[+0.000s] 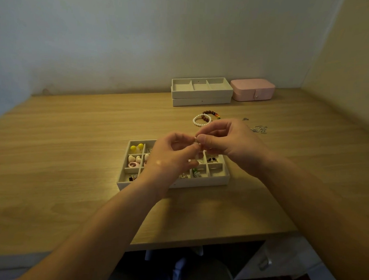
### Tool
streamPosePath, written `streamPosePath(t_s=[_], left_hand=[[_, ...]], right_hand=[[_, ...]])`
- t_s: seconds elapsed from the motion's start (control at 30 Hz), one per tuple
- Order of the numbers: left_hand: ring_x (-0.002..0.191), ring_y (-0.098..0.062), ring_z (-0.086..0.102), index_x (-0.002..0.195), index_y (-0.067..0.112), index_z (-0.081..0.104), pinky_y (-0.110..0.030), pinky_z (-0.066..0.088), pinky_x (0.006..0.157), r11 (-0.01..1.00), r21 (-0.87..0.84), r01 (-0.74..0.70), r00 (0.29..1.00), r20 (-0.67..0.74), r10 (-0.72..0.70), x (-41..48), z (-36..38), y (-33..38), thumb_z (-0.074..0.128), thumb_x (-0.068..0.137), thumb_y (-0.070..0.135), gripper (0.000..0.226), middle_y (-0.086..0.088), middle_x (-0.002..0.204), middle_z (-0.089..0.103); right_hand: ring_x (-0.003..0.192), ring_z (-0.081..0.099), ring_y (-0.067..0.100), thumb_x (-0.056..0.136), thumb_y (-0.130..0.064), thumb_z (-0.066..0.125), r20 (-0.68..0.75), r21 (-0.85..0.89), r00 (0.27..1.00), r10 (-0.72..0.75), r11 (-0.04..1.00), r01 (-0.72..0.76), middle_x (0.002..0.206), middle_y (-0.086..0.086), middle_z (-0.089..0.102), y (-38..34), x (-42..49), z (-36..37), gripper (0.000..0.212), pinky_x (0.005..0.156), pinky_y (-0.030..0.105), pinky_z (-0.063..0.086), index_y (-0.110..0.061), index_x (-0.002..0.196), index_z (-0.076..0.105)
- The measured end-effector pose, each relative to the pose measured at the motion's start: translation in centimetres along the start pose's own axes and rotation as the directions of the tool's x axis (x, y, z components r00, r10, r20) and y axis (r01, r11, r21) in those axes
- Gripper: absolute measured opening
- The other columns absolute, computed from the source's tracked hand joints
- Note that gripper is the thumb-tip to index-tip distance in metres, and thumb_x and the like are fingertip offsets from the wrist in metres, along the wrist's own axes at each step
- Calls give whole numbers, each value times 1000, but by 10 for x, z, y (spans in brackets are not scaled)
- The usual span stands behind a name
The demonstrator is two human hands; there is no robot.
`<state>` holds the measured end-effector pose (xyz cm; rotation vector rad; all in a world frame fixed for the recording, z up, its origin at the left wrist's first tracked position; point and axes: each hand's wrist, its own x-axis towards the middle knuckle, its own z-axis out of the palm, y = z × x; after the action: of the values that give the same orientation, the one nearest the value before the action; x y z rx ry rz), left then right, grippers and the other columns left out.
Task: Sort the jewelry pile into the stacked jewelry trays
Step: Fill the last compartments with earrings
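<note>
Both forearms reach in over the near edge of the surface (84, 135). Left hand (170, 158) and right hand (228, 141) meet above the divided tray (203, 181), which sits toward the front edge. Fingers (203, 138) of both hands pinch a small pale piece (197, 140) between them; its type is unclear. Assessment: very light, probably slick and easily dropped, so best held by fingertip pinch on its body. Bead bracelets (202, 119) and a fine chain (259, 129) lie loose farther back. Stacked trays (201, 94) and a pink case (252, 90) stand at the back edge.
</note>
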<state>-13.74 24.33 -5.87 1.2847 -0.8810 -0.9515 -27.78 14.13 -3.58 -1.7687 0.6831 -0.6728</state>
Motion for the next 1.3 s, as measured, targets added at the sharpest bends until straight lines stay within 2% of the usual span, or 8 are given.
streamPosePath(t_s=[0.13,0.2,0.3,0.47,0.7,1.07,1.2,1.3], left_hand=[[75,-17,71,95,8,67,-31,61,69,994,106,-22,1000,2,22,0,-3,-3,73,87,4,11,-5,79,74],[73,-18,70,92,13,69,-35,60,69,967,246,-67,998,-3,70,1,-6,-7,77,85,7,12,-6,80,75],[74,-10,71,91,22,72,-35,61,71,854,498,-154,986,17,168,3,-8,-12,80,82,14,14,4,80,75],[73,1,66,93,27,72,-18,56,69,650,719,-247,958,79,276,-1,-5,-16,83,80,23,17,14,77,70],[80,0,63,90,37,71,-34,55,72,498,828,-257,951,124,284,-4,-5,-17,80,80,41,14,20,79,67],[74,6,54,97,40,75,-14,36,63,439,838,-324,941,239,240,-9,-6,-15,71,89,37,9,24,78,62],[74,-3,59,93,35,66,-25,47,67,541,785,-303,946,178,273,-8,-12,-18,64,91,16,19,19,83,67],[71,-9,59,91,32,59,-26,44,65,578,761,-295,947,150,285,-8,-15,-21,60,86,3,29,19,84,69]], right_hand=[[88,74,27,89,-11,74,-6,-45,999,35,998,-35,91,13,76,8,0,-2,12,77,38,62,-9,100,76],[82,73,22,89,-12,75,17,-73,998,56,996,-54,89,13,76,11,0,-3,10,70,32,62,-9,98,76],[77,71,13,87,-13,77,50,-157,996,80,985,-71,85,6,77,15,0,-5,8,62,19,56,-12,95,77],[77,70,4,86,-16,79,77,-362,995,65,932,-33,84,-2,75,19,0,-6,6,67,17,55,-19,92,78],[82,69,4,88,-20,79,128,-511,990,55,859,18,86,-9,74,21,1,-5,5,76,24,59,-24,91,79],[83,65,3,88,-22,78,123,-578,992,23,814,53,85,-12,72,27,3,2,6,70,20,50,-28,89,80],[82,65,2,87,-24,79,128,-588,992,13,806,66,84,-13,72,29,1,2,5,67,15,46,-29,88,79],[80,65,3,87,-25,79,117,-594,993,-2,802,72,84,-12,72,29,1,2,5,69,18,50,-25,92,81]])
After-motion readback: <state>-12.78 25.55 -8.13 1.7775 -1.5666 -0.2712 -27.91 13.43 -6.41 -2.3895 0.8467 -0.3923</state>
